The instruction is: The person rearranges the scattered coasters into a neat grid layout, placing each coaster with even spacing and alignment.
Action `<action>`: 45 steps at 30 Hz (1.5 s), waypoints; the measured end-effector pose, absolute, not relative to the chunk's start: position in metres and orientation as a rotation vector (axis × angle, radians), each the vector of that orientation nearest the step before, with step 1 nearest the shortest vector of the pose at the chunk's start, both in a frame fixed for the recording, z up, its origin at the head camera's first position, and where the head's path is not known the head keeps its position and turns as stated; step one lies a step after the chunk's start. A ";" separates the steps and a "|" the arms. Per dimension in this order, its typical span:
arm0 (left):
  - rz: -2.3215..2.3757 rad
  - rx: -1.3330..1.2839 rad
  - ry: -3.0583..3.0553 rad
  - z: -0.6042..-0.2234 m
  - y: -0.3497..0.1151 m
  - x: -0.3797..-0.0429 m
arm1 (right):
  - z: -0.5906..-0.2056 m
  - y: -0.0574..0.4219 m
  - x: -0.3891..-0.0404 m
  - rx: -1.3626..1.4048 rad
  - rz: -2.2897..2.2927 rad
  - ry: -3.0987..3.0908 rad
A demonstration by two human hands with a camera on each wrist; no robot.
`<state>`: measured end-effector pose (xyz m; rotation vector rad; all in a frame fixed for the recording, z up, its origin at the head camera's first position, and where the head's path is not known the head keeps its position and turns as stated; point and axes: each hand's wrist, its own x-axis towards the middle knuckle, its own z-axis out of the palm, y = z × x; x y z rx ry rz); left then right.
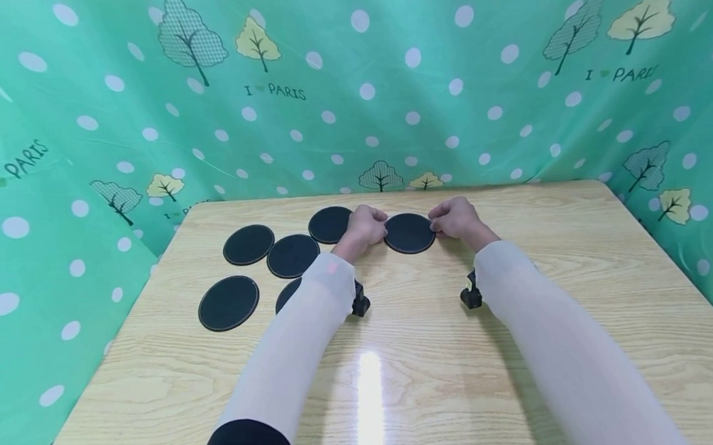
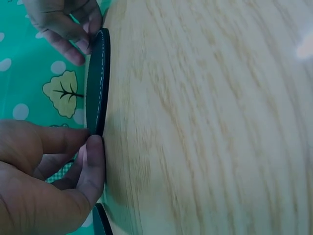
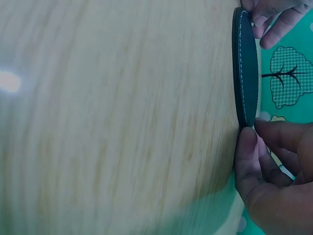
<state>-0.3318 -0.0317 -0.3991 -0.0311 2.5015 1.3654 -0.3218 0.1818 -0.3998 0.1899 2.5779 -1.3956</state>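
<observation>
A round black coaster [image 1: 409, 233] with a stitched edge is at the far middle of the table, between both hands. My left hand [image 1: 365, 226] pinches its left edge with thumb and finger. The opposite edge is pinched by my right hand [image 1: 456, 218]. Both wrist views show the coaster [image 2: 98, 83] nearly edge-on, low at the table surface; whether it touches the wood I cannot tell. Beside my left hand lies another black coaster [image 1: 329, 225], its right side partly covered by that hand.
More black coasters lie at the left: one at the back [image 1: 249, 245], one in the middle [image 1: 294, 256], one nearer [image 1: 229, 303], and one partly under the left sleeve [image 1: 286, 295]. A green patterned cloth [image 1: 384, 78] hangs behind the wooden table [image 1: 426, 354].
</observation>
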 end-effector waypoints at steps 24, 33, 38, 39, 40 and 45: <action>1.452 -0.017 2.585 -0.390 -0.095 -0.332 | -0.393 0.145 -0.322 0.051 -1.451 2.563; 1.474 -0.052 2.625 -0.389 -0.125 -0.334 | -0.394 0.112 -0.324 -0.002 -1.496 2.525; 1.445 -0.097 2.656 -0.387 -0.139 -0.338 | -0.392 0.095 -0.324 -0.027 -1.535 2.495; 1.436 -0.106 2.662 -0.387 -0.142 -0.338 | -0.392 0.092 -0.324 -0.027 -1.546 2.482; 1.424 -0.112 2.668 -0.387 -0.144 -0.339 | -0.392 0.090 -0.324 -0.026 -1.557 2.471; 1.415 -0.159 2.666 -0.388 -0.157 -0.343 | -0.392 0.077 -0.324 -0.015 -1.590 2.422</action>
